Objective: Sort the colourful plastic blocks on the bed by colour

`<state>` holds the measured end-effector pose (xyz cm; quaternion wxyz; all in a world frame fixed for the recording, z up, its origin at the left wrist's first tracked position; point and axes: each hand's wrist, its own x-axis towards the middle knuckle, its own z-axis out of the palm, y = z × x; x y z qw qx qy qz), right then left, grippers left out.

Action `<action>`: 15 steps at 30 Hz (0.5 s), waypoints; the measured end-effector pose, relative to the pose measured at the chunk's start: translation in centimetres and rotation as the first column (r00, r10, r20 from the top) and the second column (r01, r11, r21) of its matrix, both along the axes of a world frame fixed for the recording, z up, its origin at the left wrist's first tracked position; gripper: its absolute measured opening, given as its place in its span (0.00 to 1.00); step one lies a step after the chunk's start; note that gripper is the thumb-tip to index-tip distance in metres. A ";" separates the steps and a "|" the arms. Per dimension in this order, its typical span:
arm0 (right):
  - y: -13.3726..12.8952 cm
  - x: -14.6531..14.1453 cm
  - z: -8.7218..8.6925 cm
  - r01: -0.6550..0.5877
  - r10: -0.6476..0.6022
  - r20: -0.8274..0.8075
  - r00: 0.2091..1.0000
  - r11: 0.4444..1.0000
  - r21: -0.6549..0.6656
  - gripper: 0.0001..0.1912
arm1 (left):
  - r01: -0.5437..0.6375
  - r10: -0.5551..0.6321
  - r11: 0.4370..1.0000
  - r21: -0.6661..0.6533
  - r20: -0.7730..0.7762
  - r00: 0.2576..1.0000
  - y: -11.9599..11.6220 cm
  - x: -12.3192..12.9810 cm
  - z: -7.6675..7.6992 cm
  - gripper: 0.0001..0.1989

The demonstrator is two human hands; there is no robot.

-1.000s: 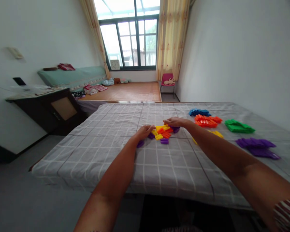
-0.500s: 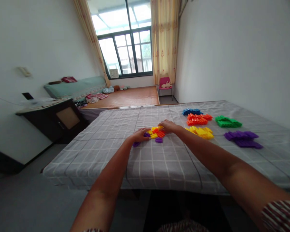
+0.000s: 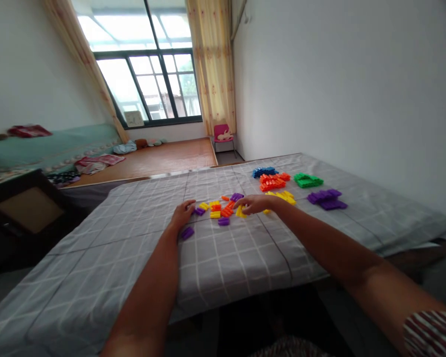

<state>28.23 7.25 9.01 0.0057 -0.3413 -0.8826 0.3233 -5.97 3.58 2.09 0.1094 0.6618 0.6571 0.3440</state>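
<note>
A loose group of small plastic pieces lies mid-table: orange pieces (image 3: 227, 208), yellow pieces (image 3: 215, 214) and purple pieces (image 3: 223, 221). My left hand (image 3: 184, 213) rests at the group's left side, fingers apart, with a purple piece (image 3: 199, 211) by its fingertips and another purple piece (image 3: 187, 233) near its wrist. At the right side, my right hand (image 3: 251, 203) has its fingers closed on a yellow piece (image 3: 240, 211). Beyond that hand lies a yellow pile (image 3: 285, 197), partly hidden by my forearm.
Sorted piles lie farther right: blue (image 3: 264, 172), orange (image 3: 272, 182), green (image 3: 308, 180) and purple (image 3: 327, 199). A checked cloth (image 3: 141, 248) covers the table. Behind it are a low bed (image 3: 171, 154) and a pink chair (image 3: 223, 133); a dark cabinet (image 3: 22, 213) stands left.
The view has turned right. My hands have moved apart, and the pieces between them are more spread out. My right hand has taken hold of a yellow piece.
</note>
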 end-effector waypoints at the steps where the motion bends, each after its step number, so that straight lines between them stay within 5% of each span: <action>1: -0.4 0.4 0.1 -0.006 0.006 0.042 0.999 1.000 -0.001 0.24 | 0.002 -0.002 1.000 -0.008 0.005 1.000 0.0 -0.2 0.0 0.21; 8: -2.5 0.3 -1.3 0.146 -0.170 0.062 0.984 0.949 0.280 0.12 | 0.004 -0.004 1.000 -0.016 0.002 1.000 0.0 0.1 0.6 0.20; 15: -4.8 0.6 -2.8 0.155 -0.138 -0.076 0.987 0.942 0.299 0.24 | -0.032 0.031 0.999 -0.028 -0.007 0.999 -0.8 0.3 0.9 0.20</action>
